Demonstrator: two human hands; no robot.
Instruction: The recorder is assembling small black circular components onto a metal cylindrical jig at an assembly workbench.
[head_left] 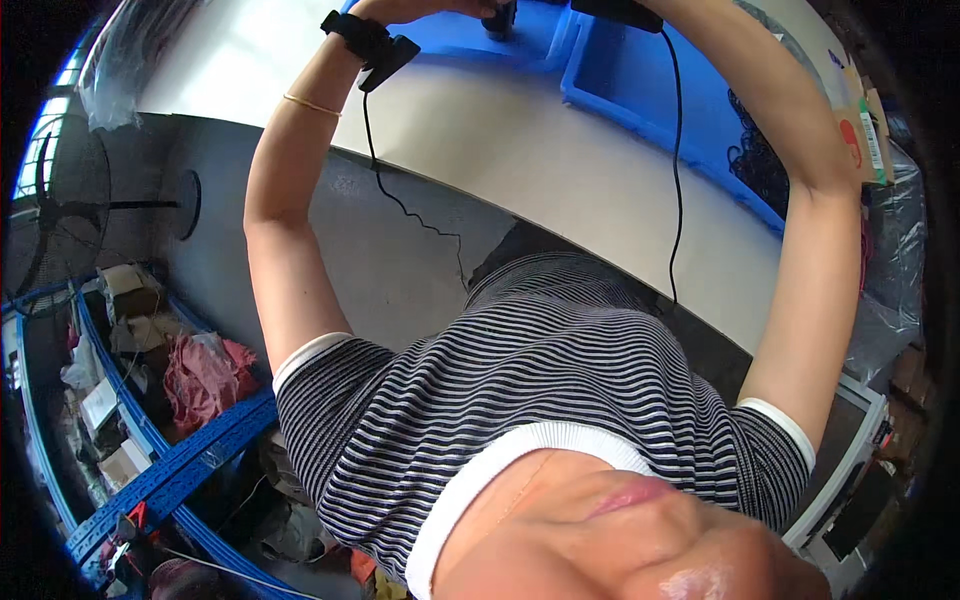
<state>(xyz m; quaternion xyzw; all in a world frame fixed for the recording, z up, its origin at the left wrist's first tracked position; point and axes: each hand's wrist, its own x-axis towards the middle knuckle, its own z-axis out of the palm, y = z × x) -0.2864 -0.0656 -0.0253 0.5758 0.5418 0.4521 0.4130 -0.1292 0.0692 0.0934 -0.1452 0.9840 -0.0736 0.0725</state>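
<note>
My left hand [425,9] is at the top edge, over the table, and mostly cut off. Its fingertips are beside a short dark cylindrical thing [499,20] above a blue tray [455,42]; whether they grip it cannot be made out. A black strap with a clip-like device [388,62] sits on that wrist, trailing a thin cable. My right forearm [760,70] reaches up past the top edge, so the right hand is out of sight. By its wrist is another black device [618,12] with a hanging cable [679,170].
A second blue tray [650,85] stands to the right, with tangled black cord-like pieces [760,155] at its far side. The pale table [560,165] slants across. Clear plastic and cardboard [868,130] are at the right. A fan [60,210] and a blue-framed shelf [175,465] stand left.
</note>
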